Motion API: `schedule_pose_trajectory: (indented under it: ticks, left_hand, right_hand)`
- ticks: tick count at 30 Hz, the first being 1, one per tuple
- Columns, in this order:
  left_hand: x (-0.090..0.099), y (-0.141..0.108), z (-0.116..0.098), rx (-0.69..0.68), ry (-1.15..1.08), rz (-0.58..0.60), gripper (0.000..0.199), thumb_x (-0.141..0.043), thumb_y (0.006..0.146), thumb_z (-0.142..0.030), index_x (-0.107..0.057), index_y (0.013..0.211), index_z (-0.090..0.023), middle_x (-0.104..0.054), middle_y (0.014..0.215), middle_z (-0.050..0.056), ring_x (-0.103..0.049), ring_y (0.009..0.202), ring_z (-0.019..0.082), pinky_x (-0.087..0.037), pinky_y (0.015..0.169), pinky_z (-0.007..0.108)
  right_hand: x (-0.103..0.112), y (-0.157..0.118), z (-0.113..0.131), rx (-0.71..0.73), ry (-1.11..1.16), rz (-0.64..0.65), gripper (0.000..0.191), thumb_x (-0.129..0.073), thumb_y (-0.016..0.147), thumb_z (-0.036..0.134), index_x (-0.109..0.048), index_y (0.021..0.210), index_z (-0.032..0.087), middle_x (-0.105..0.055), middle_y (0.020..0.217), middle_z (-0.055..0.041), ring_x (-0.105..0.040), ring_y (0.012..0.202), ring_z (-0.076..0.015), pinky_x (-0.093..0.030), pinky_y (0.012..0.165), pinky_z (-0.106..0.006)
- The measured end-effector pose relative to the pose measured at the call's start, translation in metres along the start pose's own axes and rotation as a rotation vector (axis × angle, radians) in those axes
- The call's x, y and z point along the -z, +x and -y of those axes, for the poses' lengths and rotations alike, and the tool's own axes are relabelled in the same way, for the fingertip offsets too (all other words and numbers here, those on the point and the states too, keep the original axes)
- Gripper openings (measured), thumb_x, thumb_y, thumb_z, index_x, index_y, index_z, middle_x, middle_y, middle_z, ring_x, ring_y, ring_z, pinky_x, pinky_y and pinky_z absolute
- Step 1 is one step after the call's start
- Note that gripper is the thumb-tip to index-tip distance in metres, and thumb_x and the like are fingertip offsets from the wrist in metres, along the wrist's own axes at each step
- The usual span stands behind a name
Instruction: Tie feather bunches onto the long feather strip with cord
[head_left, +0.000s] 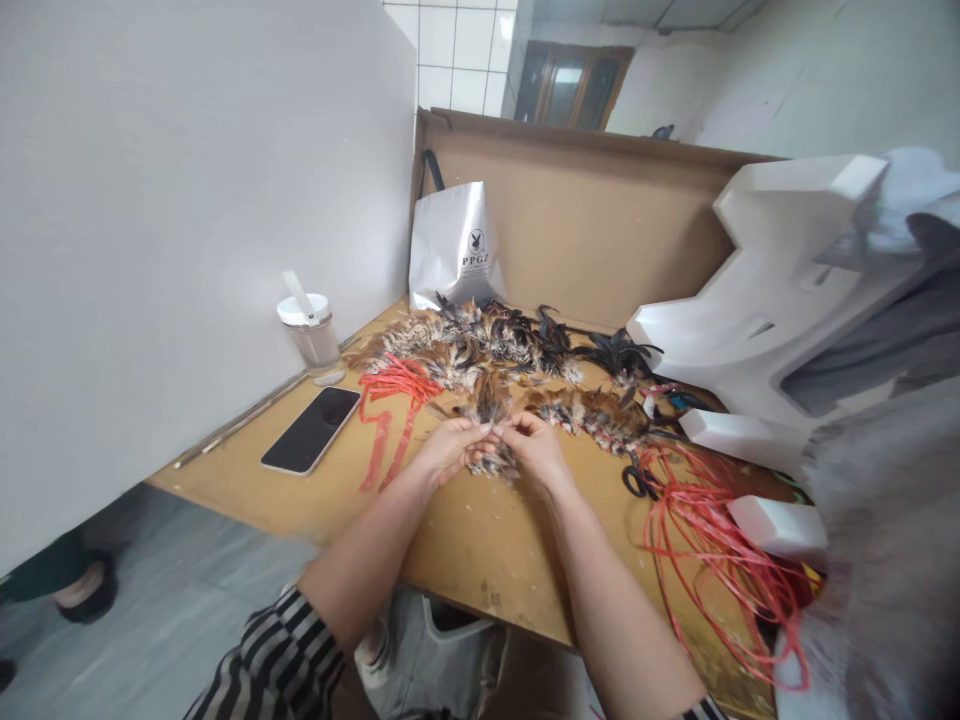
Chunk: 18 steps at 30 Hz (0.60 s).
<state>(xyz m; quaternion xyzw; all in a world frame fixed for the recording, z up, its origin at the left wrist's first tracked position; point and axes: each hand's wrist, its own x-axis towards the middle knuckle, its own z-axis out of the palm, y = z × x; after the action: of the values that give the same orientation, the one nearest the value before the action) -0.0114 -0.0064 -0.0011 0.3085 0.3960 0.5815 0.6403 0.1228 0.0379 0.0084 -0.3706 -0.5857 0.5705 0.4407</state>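
Both hands meet over the middle of the wooden table. My left hand (452,448) is closed, its thumb and fingers pinching the base of a small brown feather bundle (489,398). Against it, my right hand (534,445) pinches at the same spot with fingers bent. Some grey-brown feathers (496,463) show below the fingertips. Beyond the hands lies a long pile of brown and black feathers (480,340). Another row of brown feathers (592,415) rests just right of my right hand.
Red ribbon strips (397,380) and a phone (311,430) lie left, near a lidded cup (309,330). A silver bag (457,245) stands behind. Black-handled scissors (637,481), tangled red ribbon (705,530) and white foam (750,290) are right. A person's foot (86,590) shows lower left.
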Motion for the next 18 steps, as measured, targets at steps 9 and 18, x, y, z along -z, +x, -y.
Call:
schedule_pose_trajectory:
  ticks: [9, 18]
  left_hand:
    - [0.000, -0.002, 0.001, -0.017, 0.080, 0.063, 0.021, -0.070, 0.063, -0.026, -0.063, 0.065, -0.006, -0.060, 0.054, 0.005, -0.050, 0.044, 0.005, -0.038, 0.044, 0.015]
    - [-0.006, -0.004, -0.002, -0.138, 0.272, 0.049, 0.024, -0.067, 0.063, -0.033, -0.063, 0.062, -0.009, -0.059, 0.051, 0.003, -0.050, 0.042, 0.006, -0.039, 0.045, 0.017]
  right_hand:
    - [0.002, -0.007, 0.016, -0.084, 0.102, 0.107, 0.026, -0.074, 0.053, 0.030, -0.055, 0.065, 0.017, -0.057, 0.054, 0.0027, -0.047, 0.046, -0.0082, -0.033, 0.046, -0.020]
    - [0.004, -0.011, 0.029, -0.040, 0.082, 0.117, 0.020, -0.072, 0.055, 0.028, -0.056, 0.059, 0.016, -0.056, 0.050, 0.0037, -0.042, 0.042, -0.0062, -0.031, 0.044, -0.020]
